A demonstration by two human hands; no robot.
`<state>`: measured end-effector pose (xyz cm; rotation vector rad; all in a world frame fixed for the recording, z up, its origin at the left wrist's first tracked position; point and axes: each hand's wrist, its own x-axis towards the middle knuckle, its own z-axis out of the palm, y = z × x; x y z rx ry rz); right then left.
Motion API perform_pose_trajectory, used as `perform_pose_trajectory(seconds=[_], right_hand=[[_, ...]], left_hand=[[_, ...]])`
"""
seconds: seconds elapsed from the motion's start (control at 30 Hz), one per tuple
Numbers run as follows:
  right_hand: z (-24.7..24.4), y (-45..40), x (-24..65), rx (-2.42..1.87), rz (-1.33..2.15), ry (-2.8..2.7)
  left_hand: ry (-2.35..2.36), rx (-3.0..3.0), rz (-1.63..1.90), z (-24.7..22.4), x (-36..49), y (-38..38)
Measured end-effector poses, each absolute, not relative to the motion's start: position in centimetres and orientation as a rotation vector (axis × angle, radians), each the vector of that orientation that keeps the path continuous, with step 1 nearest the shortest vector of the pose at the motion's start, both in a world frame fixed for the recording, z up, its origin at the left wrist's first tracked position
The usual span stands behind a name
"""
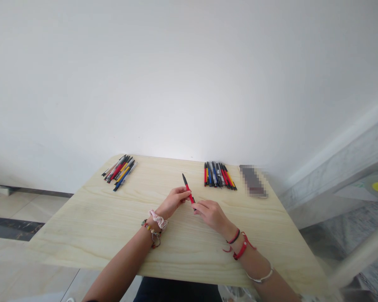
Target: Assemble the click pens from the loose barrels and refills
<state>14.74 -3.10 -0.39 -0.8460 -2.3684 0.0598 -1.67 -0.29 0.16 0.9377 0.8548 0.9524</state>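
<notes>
In the head view, the pen (186, 183) is above the desk (113, 226), nearer than the left pens (116, 171) and the right pens (214, 174); the left hand (177, 199) has a narrow grip around its middle, and the right hand (213, 214) pinches its near end. Probably it could slip and roll away, if either hand presses too weakly.

One left hand (176, 198), one right hand (212, 214) and one red-and-black pen (186, 183) are in view. One table (164, 170) bears two pen groups, a left cluster (122, 171) and a right cluster (219, 176), each too closely packed to count surely, plus one blurred rectangular object (253, 181). Three bracelets (240, 251) circle the right arm (256, 262).
</notes>
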Motion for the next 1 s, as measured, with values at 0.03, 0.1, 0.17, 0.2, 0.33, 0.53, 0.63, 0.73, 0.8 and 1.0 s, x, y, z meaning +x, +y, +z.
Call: perform_pose_trajectory(seconds=[0.03, 0.1, 0.17, 0.2, 0.33, 0.53, 0.63, 0.73, 0.8, 1.0], right_hand=[[-0.28, -3.13, 14.74, -0.848, 0.064, -2.364], [0.09, -3.14, 14.77, -0.842, 0.092, -2.355], [0.45, -3.11, 14.8, -0.835, 0.119, -2.357], [0.54, -3.09, 14.81, -0.838, 0.123, -2.361], [0.25, -3.09, 14.78, -0.863, 0.098, -2.364], [-0.01, -3.2, 14.62, -0.84, 0.094, -2.403], [0.12, -3.16, 14.53, -0.81, 0.128, -2.392], [-0.12, -3.16, 14.44, -0.842, 0.087, -2.388], [-0.28, -3.19, 14.44, -0.866, 0.054, -2.397], [0.44, -3.15, 14.8, -0.901, 0.256, -2.381]], left_hand=[[0.852, 0.942, 0.949, 0.14, -1.66, -0.27], [0.854, 0.942, 0.966, 0.14, -1.73, -0.13], [0.872, 0.936, 0.991, 0.16, -1.87, 0.05], [0.883, 0.933, 1.0, 0.17, -1.94, 0.13], [0.898, 0.954, 0.988, 0.1, -1.89, 0.09], [0.919, 1.03, 0.934, -0.05, -1.72, -0.16], [0.929, 1.047, 0.953, 0.0, -1.9, -0.07], [0.927, 1.056, 0.961, 0.02, -1.9, -0.07], [0.92, 1.065, 0.949, 0.0, -1.8, -0.13], [0.967, 1.057, 0.986, -0.15, -1.9, 0.04]])
